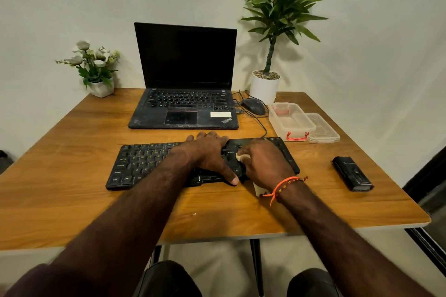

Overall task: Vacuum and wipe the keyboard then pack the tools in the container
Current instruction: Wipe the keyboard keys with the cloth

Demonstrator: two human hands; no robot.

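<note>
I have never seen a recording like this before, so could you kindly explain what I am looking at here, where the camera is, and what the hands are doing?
There is no machine here: a person wears one wide-angle camera on the head, looking forward and down, so both arms reach in from the bottom of the picture.

On the wooden table lies a black keyboard. The left hand rests flat on it, steadying it. The right hand grips a pale cloth and presses it on the keys, which looks like wiping.

Behind stands an open laptop with a dark screen, and a mouse beside it. To the right are a clear plastic container, its lid lying next to it, and a small black device, probably the vacuum. Two potted plants stand at the back.
</note>
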